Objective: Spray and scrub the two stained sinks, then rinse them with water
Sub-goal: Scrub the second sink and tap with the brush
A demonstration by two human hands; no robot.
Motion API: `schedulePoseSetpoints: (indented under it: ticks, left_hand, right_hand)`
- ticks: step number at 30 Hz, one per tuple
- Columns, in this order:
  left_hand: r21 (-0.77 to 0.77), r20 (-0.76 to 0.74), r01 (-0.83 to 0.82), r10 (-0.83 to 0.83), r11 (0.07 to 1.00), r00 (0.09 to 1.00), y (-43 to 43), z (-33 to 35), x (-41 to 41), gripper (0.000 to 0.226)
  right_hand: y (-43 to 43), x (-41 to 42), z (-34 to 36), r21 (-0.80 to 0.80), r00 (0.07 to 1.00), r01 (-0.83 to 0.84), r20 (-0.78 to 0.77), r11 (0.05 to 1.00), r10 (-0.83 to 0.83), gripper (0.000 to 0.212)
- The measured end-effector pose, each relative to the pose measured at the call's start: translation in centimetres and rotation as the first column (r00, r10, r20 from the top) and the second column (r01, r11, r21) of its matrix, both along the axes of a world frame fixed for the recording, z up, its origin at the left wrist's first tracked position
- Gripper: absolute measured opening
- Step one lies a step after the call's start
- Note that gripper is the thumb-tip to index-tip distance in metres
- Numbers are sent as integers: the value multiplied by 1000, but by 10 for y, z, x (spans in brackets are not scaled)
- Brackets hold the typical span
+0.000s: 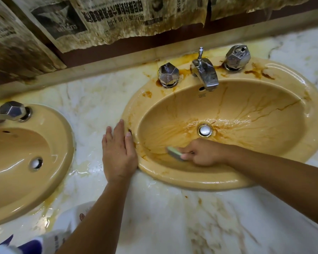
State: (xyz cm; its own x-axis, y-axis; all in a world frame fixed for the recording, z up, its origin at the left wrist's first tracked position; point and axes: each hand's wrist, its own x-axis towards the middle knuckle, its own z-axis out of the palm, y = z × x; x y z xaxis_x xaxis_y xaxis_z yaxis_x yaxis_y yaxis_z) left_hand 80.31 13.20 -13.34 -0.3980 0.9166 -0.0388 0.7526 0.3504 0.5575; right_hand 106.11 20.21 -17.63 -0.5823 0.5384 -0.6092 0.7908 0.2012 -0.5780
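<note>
The scouring sponge (173,152), green on top with a grey underside, lies against the near-left slope of the right sink (191,178), in the basin, near and to the left of the drain stopper (204,130). The right hand (204,153) grips it, its fingers curled round the sponge's right end, and the forearm crosses the near rim from the right. Brown rust-coloured streaks run down the basin walls toward the drain, and wet brown water pools around the stopper. Darker stains mark the far rim around the chrome spout (206,74) and the two faceted chrome tap knobs, one left (168,75) and one right (238,55) of it.

The left hand (117,154) lies flat with straight fingers, palm down, on the wet marble worktop (173,217), its thumb side touching the sink's left rim.

The left sink (66,143), the same tan colour, sits well to the left with a shiny basin, a chrome drain (36,163) and one faceted knob (12,110) in view. Yellowish water lies on the worktop between the two sinks. Stained, yellowed newspaper sheets (108,19) hang on the far wall.
</note>
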Motion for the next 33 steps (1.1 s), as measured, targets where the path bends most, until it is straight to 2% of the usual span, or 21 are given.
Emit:
schedulePoseSetpoints:
  ticks: [2,4,5,7,8,10,11,13,15,16,17,20,21,22,24,26,27,29,31,32,33]
  left_hand:
    - [3,3,-2,2,1000,1000,0,-1,0,50]
    - [6,-1,4,-4,1000,1000,1,-2,-1,50]
    - [8,-4,9,-9,1000,1000,1,-3,-2,50]
    - [8,-7,15,-15,1000,1000,1,-3,-2,50]
    - [4,-8,14,-13,1000,1000,1,-2,-2,50]
    - [-2,-8,7,-7,1000,1000,0,0,-1,50]
    - [-3,-5,7,-7,1000,1000,0,1,0,49]
    - [-2,4,6,-6,1000,1000,-1,3,1,49]
    - [-6,3,-1,1,1000,1000,-1,4,2,49]
    - [-6,-3,-1,1,1000,1000,-1,3,1,50]
    - [-6,-7,-1,1,1000,1000,-1,2,1,50]
    - [-7,-6,2,-2,1000,1000,0,2,1,50]
    - [-6,-7,1,-1,1000,1000,0,2,1,50]
    - [-4,-11,3,-3,1000,1000,-1,2,1,50]
    - [0,-10,10,-10,1000,1000,-1,3,1,50]
    - [5,0,9,-9,1000,1000,-1,4,2,50]
    - [4,2,6,-6,1000,1000,-1,4,3,50]
    - [6,-15,4,-4,1000,1000,-1,2,1,50]
    - [5,-24,9,-9,1000,1000,-1,1,0,50]
    - [5,-20,7,-7,1000,1000,-1,1,0,50]
    - [4,-12,4,-4,1000,1000,-1,2,0,50]
  right_hand:
    - [11,24,-9,133,961,19,272,991,-55,35]
    - [12,18,-6,203,916,-9,395,979,-74,34]
    - [8,5,-3,174,942,-13,334,985,-47,36]
    - [-9,-25,10,87,999,-22,41,996,18,42]
    - [-15,-36,20,45,995,-25,-100,999,30,43]
    - [-11,-37,28,-21,980,-55,-193,998,50,38]
    - [-4,-29,24,-11,986,-81,-148,997,78,35]
    - [11,-4,7,40,992,-89,88,995,85,35]
    - [16,10,-10,136,955,-14,297,991,-28,40]
    - [13,6,-14,151,946,26,315,988,-73,41]
    - [7,-4,-13,139,965,46,249,989,-80,40]
    - [-15,-39,11,9,986,47,-162,999,-45,35]
    - [-15,-41,19,-28,977,14,-211,1000,-19,35]
    - [-8,-39,21,-39,980,-27,-198,999,18,34]
    - [8,-23,11,29,995,-100,-16,995,100,34]
    - [17,-7,-4,121,980,-18,198,992,-6,37]
    - [15,-7,-10,156,969,23,238,987,-60,38]
    - [5,-25,-3,123,993,49,102,991,-62,31]
    - [-9,-45,16,-35,981,78,-177,996,-83,27]
    - [-11,-50,25,-83,966,56,-249,995,-76,26]
    - [-8,-50,28,-93,968,15,-249,996,-38,27]
